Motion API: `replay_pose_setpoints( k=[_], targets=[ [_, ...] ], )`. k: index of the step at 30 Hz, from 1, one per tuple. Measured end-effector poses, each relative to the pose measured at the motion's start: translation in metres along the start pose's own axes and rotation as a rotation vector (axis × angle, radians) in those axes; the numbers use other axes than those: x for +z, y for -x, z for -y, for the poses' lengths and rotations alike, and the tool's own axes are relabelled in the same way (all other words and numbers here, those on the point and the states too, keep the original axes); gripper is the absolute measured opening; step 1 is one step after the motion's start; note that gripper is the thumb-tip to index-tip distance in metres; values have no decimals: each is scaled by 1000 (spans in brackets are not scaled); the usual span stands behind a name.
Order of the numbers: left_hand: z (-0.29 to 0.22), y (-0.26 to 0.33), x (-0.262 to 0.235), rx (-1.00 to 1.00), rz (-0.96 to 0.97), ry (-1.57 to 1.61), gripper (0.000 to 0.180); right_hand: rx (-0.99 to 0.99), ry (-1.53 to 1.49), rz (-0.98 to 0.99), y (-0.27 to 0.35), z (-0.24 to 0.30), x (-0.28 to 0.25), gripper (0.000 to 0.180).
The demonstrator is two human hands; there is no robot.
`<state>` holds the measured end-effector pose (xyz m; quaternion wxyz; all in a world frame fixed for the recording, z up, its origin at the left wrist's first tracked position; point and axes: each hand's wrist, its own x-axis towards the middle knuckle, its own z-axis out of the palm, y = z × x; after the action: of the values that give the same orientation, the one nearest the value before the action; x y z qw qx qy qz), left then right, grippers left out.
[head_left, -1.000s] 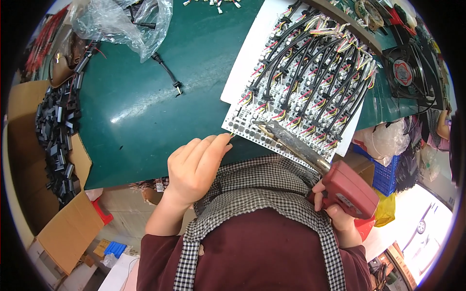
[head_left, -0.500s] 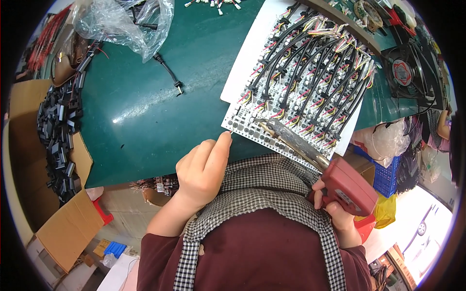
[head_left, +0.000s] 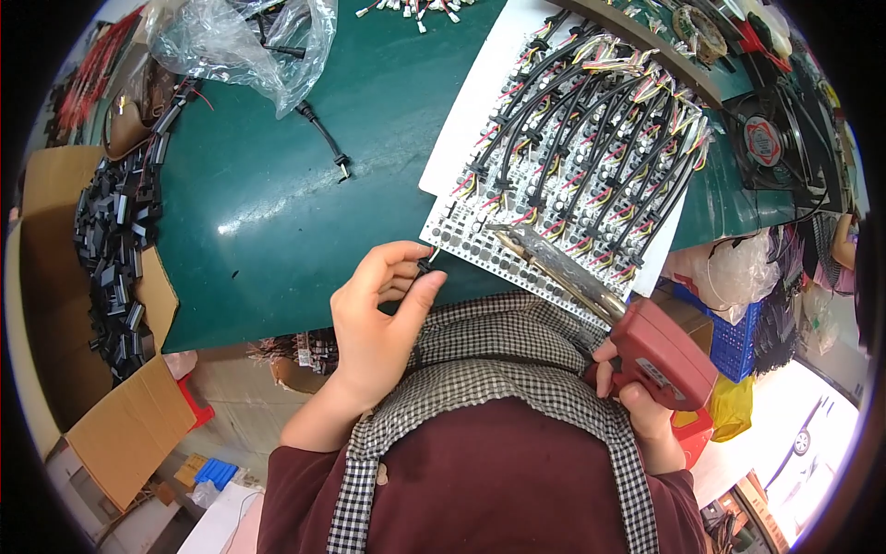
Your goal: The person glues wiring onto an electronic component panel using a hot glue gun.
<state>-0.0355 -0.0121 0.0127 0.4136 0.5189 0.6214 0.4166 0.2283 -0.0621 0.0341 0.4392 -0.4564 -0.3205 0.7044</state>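
My left hand [head_left: 369, 309] is closed in a pinch beside the near left corner of a white circuit board panel [head_left: 452, 242]. Between its thumb and fingertips is a short black cable end [head_left: 425, 266], its wire tip close to the panel's edge; the rest is hidden by the hand. Wrapped round the handle of a dark red soldering gun [head_left: 663, 358], my right hand [head_left: 637, 399] keeps the long metal tip [head_left: 531, 247] over the panel's near rows. Many black cables [head_left: 563, 129] with red, yellow and white wires lie across the panel.
A loose black cable [head_left: 323, 140] and a clear plastic bag [head_left: 249, 55] lie on the green table [head_left: 277, 277]. At the left, a cardboard box [head_left: 120, 415] stands by heaped black parts [head_left: 115, 249]. A fan [head_left: 764, 140] and a blue crate [head_left: 729, 342] are at the right.
My left hand has turned and its thumb has come forward, so the black cable end between the fingers now shows. The right hand and soldering gun have barely moved.
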Motion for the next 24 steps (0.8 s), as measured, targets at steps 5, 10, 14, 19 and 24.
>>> replay_pose_setpoints(
  k=[5, 10, 14, 19, 24],
  targets=[
    [3, -4, -10, -244, 122, 403, 20, -23, 32, 4, 2, 0, -1, 80],
    [12, -14, -20, -343, 270, 582, 19, -39, 55, 23, 3, -1, -1, 81],
    [13, -12, -15, -263, 241, 575, 19, -47, 42, 14, 5, -2, 1, 82],
    [12, -13, -15, -189, 193, 489, 21, -56, 43, 7, 6, -4, 0, 82],
    [5, -9, -13, -170, 153, 342, 15, -53, 40, 10, 5, -4, 1, 82]
  ],
)
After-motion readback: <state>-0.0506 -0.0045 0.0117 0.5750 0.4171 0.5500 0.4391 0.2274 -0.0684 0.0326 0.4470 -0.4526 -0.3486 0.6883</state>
